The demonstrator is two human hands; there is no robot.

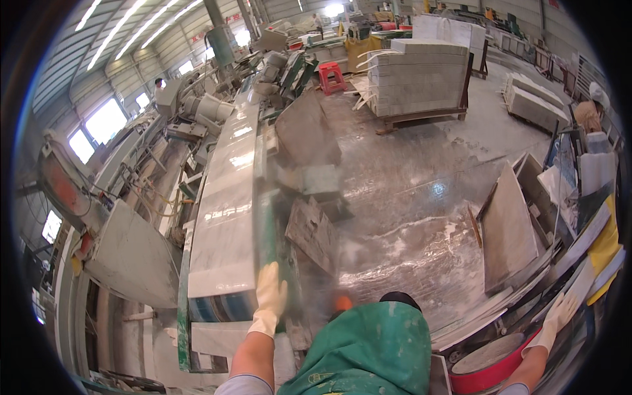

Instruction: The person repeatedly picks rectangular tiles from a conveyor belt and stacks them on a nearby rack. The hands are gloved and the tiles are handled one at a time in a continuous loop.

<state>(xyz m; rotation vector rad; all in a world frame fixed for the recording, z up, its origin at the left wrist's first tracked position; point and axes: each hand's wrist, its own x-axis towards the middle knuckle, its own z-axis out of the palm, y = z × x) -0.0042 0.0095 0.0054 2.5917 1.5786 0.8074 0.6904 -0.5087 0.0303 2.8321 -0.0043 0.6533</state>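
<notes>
My left hand (pixel 268 297), in a cream rubber glove, is at the near right corner of a long, glossy pale slab (pixel 227 210) on the machine bed. Its fingers stretch forward along the slab's side, by the green frame (pixel 266 230); nothing is seen in its grasp. Far to the right, my right hand (pixel 558 319), gloved alike, reaches out over long pale strips (pixel 582 280). Its fingers are extended and lie against the strips; whether they touch only one I cannot tell. A blue roller (pixel 234 307) shows under the slab's near end.
Below my right arm is a round red tub (pixel 486 380). Boards (pixel 510 230) lean at the right, and a tilted board (pixel 313 234) stands beside the machine. Stacked pale slabs (pixel 415 82) sit on a pallet ahead, near a red stool (pixel 331 78). The floor looks wet. Another person (pixel 588 113) is at far right.
</notes>
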